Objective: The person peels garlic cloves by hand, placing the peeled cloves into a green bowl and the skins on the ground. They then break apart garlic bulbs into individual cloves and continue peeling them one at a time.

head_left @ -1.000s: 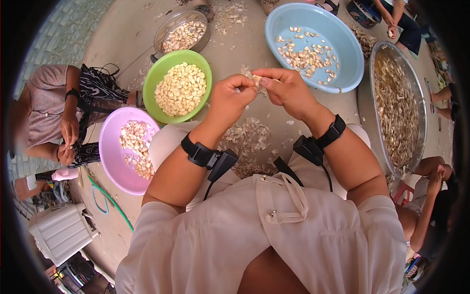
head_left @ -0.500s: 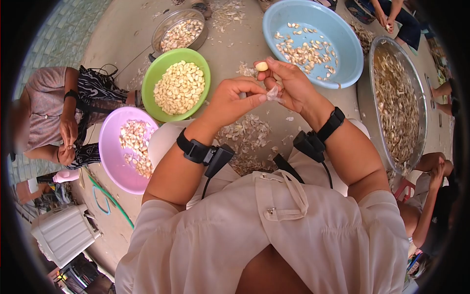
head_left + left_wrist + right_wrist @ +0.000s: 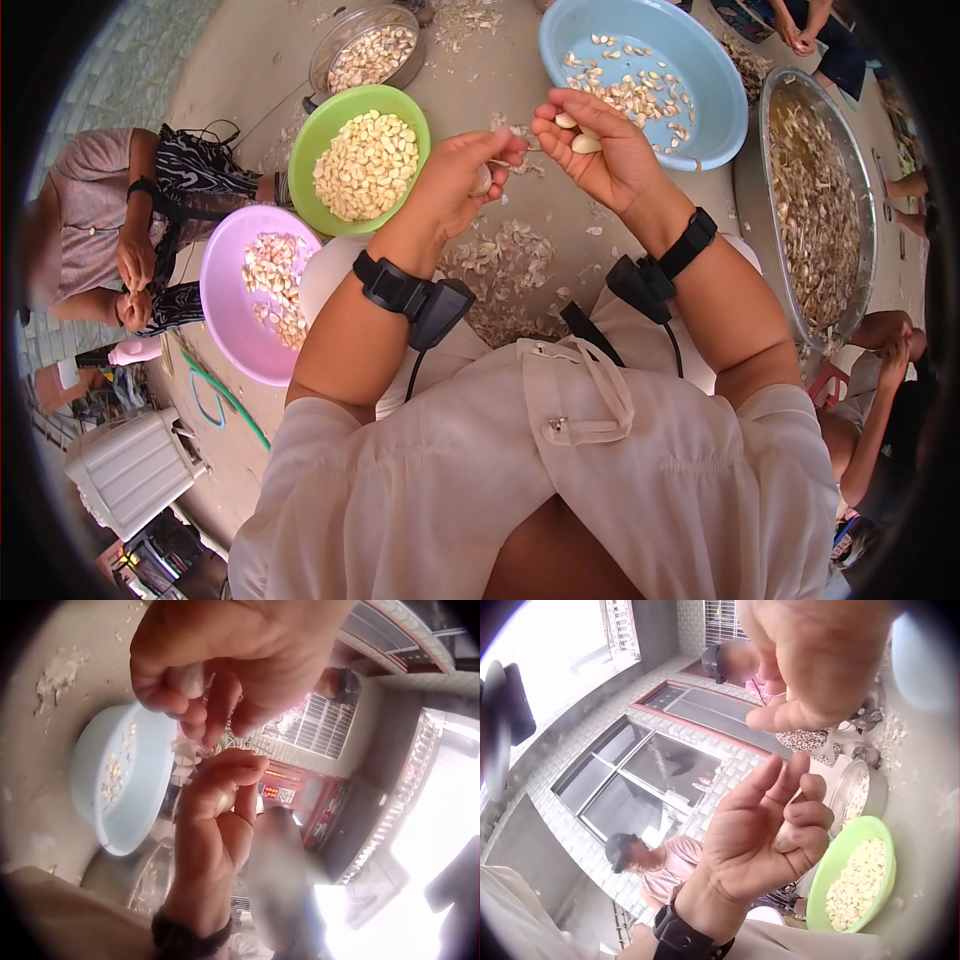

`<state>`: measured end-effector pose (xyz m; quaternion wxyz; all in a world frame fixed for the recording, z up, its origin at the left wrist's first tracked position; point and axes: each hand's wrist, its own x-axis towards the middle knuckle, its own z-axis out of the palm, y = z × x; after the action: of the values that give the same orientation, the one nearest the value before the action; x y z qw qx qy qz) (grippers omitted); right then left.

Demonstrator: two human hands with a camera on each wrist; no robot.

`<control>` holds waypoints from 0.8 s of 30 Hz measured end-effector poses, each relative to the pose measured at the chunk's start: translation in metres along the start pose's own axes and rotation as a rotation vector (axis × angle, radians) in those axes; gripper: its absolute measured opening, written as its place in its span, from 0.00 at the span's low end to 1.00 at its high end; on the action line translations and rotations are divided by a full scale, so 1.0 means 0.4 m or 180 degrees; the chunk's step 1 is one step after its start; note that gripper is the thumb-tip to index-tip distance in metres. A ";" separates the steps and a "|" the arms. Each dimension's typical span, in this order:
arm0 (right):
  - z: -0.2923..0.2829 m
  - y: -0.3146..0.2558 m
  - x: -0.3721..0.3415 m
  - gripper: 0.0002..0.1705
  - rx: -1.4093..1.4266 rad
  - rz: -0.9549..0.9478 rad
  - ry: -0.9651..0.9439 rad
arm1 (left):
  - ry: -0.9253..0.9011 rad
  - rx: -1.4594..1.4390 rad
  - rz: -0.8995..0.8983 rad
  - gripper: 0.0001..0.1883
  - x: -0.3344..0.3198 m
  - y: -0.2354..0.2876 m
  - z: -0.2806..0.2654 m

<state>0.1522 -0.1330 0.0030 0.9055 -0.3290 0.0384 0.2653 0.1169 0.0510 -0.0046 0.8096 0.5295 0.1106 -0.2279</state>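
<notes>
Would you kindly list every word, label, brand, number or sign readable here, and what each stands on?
No text can be read in any view.
Red panel with yellow marks, in the left wrist view's background: too small and blurred to read.
Green basin, blue basin: no lettering visible.

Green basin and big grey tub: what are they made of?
Green basin: probably plastic, smooth with a soft sheen, in one even colour. Big grey tub: likely bare metal, from its shiny, light-catching rim; which metal, I can't tell.

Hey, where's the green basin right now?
In the head view, the green basin is upper left, between the pink basin and the metal pan, left of the left hand.
</notes>
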 end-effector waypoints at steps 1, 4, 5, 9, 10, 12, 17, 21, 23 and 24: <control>0.005 -0.001 -0.003 0.10 -0.0135 -0.0037 -0.0011 | 0.0055 -0.0303 0.0007 0.17 0.005 -0.003 -0.002; -0.003 0.002 -0.009 0.11 -0.1092 0.0044 -0.0237 | 0.0130 -0.1049 0.0049 0.22 0.016 -0.010 0.001; 0.003 0.007 -0.014 0.11 -0.1780 -0.0267 -0.0410 | 0.0096 -0.1197 0.0068 0.23 0.016 -0.008 0.005; 0.042 0.044 -0.033 0.13 -0.3832 -0.0936 -0.0810 | -0.0172 -0.1679 0.0173 0.26 0.016 -0.013 0.020; 0.037 0.054 -0.033 0.15 -0.4176 -0.0951 -0.0838 | -0.0162 -0.1707 0.0149 0.26 0.015 -0.014 0.028; 0.021 0.072 -0.026 0.15 -0.4465 -0.1452 -0.0928 | -0.0150 -0.1759 0.0110 0.27 0.010 -0.008 0.044; 0.009 0.063 -0.008 0.14 -0.3298 -0.1136 -0.0794 | 0.0234 -0.1397 0.0176 0.16 0.020 -0.021 0.009; 0.027 0.018 -0.025 0.16 -0.2919 -0.0720 -0.0458 | 0.0883 0.0201 0.0400 0.07 -0.002 -0.003 -0.010; 0.031 0.002 -0.018 0.16 -0.2936 -0.0774 -0.0418 | 0.0718 0.0253 0.0689 0.06 -0.003 -0.001 -0.014; 0.030 0.002 -0.017 0.16 -0.2889 -0.0834 -0.0419 | 0.0636 0.0279 0.0826 0.06 -0.005 0.000 -0.014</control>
<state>0.1449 -0.1281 0.0137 0.6966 -0.6759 -0.1807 0.1591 0.1157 0.0566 -0.0062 0.7934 0.5941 0.1113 -0.0722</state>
